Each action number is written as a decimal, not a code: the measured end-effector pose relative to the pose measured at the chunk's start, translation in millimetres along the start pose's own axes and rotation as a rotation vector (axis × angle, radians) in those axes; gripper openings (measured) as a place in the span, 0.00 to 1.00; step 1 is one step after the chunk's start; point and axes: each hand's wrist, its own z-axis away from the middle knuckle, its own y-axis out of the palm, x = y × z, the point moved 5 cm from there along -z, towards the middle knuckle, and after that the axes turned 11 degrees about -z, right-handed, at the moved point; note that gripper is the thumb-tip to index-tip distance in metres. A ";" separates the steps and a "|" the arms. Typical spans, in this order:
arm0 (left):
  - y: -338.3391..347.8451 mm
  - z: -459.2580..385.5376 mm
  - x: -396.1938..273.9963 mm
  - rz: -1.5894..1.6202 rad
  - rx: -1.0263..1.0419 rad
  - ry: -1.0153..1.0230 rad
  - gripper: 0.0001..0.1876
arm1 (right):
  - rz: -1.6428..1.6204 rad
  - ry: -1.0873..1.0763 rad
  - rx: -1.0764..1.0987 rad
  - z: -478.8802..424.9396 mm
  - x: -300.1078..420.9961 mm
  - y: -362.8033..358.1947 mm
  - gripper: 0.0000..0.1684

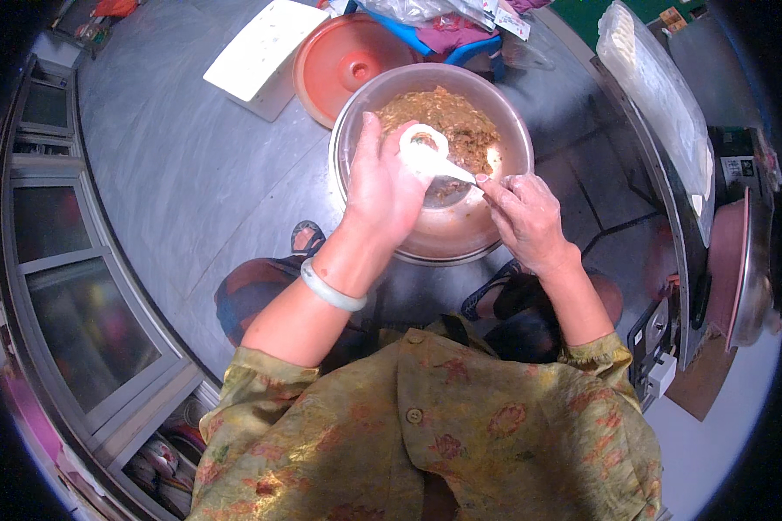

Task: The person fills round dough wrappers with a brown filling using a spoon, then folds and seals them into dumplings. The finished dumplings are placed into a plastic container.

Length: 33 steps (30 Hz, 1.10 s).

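My left hand (386, 179), palm up and with a pale bangle at its wrist, holds a round white dough wrapper (433, 133) with a little filling in its middle. In the fingers of my right hand (526, 211) is the thin end of a slim utensil (457, 173). Its broader end meets the wrapper and is too bright to make out fully. Both hands are above a large metal basin (446, 251). Brown minced filling (472, 127) lies heaped towards the basin's far side, partly hidden by my left hand.
Behind the basin lie a red round lid (329, 68) and a white box (267, 49). Plastic bags (423, 10) rest on a blue stool (492, 49). A plastic-covered tray (658, 98) and a pink basin (730, 267) flank my right. Glass-paned doors (91, 332) stand left.
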 end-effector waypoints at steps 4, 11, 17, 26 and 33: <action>0.7 1.0 -3.7 0.023 0.017 0.019 0.36 | 0.019 0.000 0.009 1.4 -0.2 -2.2 0.19; -4.3 -5.0 -20.5 0.046 -0.007 0.134 0.33 | -0.085 0.036 -0.111 5.2 -8.5 -12.7 0.18; 5.6 0.4 -10.5 0.037 0.061 0.068 0.31 | -0.096 0.028 -0.110 1.9 -14.1 -1.9 0.20; -12.4 -6.1 -33.3 0.063 -0.103 0.187 0.30 | -0.208 0.155 -0.119 2.3 -30.8 -20.0 0.15; -12.3 -6.6 -32.0 -0.019 -0.172 0.210 0.26 | 0.038 0.547 0.165 12.9 -61.0 -23.7 0.11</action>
